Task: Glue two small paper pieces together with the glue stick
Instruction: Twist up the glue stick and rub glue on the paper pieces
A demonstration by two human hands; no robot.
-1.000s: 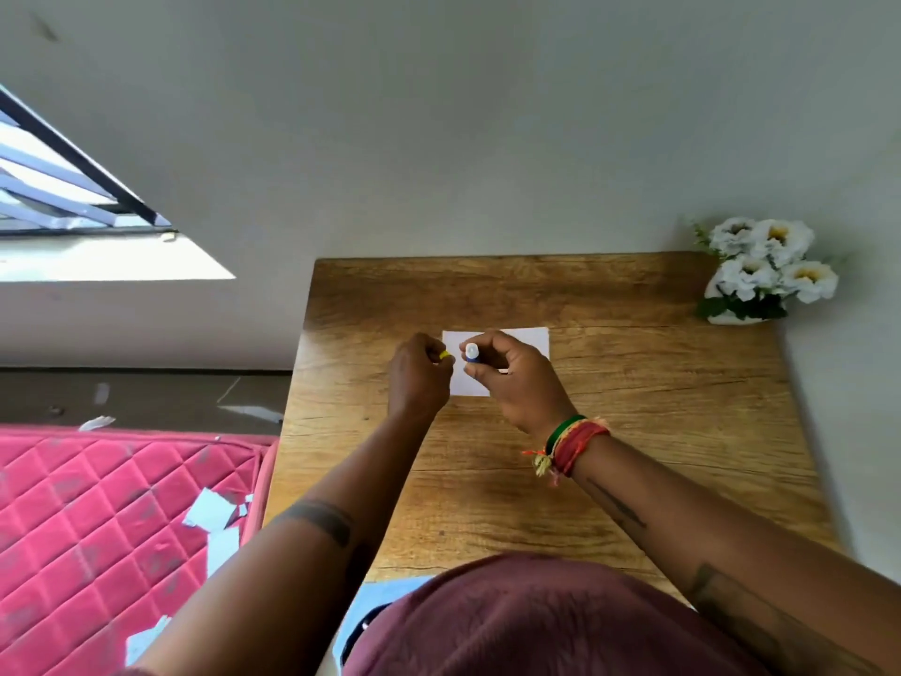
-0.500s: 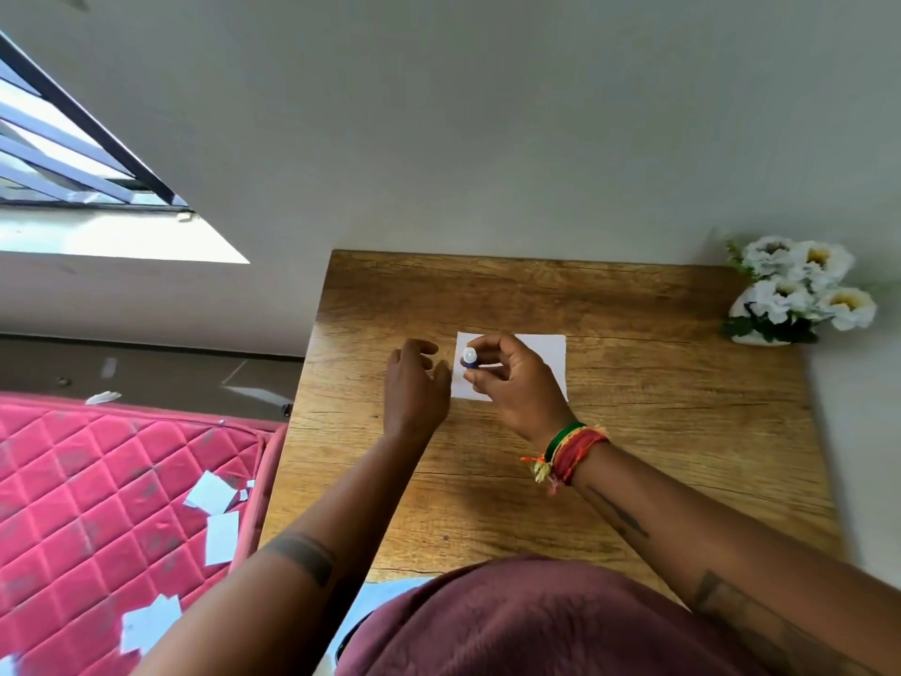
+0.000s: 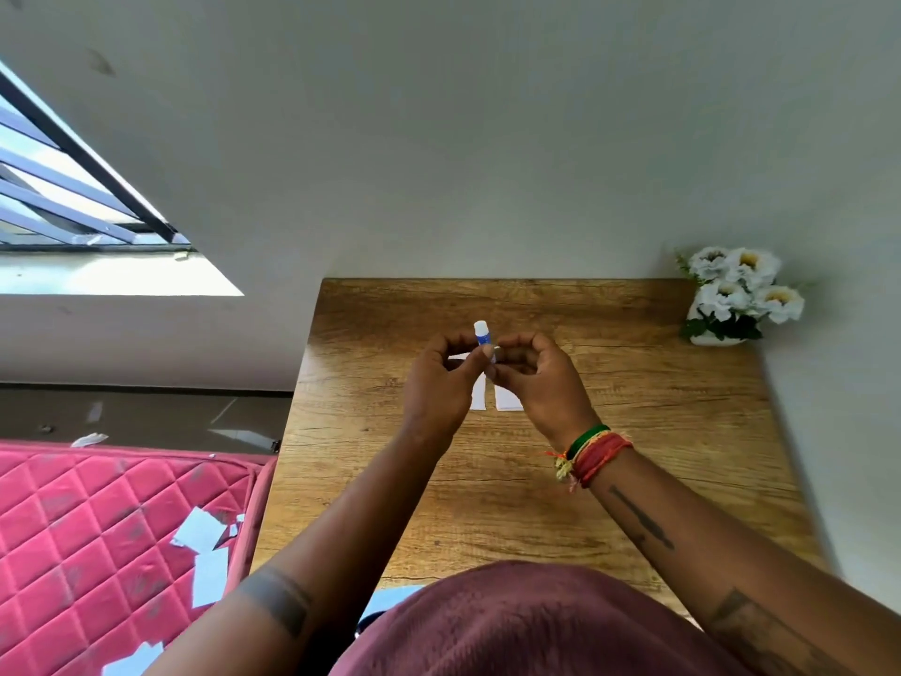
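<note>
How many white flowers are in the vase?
4 show. Two flowers sit on top, one at left and one at right; two sit below, one at left and one at right. Others may be hidden behind them in the vase.

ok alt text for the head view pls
Both hands, left hand and right hand, hold an uncapped glue stick upright above two white paper pieces on a wooden table. White flowers stand at its far right corner.

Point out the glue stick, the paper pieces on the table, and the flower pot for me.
glue stick (image 3: 481, 333): head view, on its blue-and-white upper end.
paper pieces (image 3: 507, 401): head view, on the right piece.
flower pot (image 3: 709, 340): head view, on its white base.
</note>
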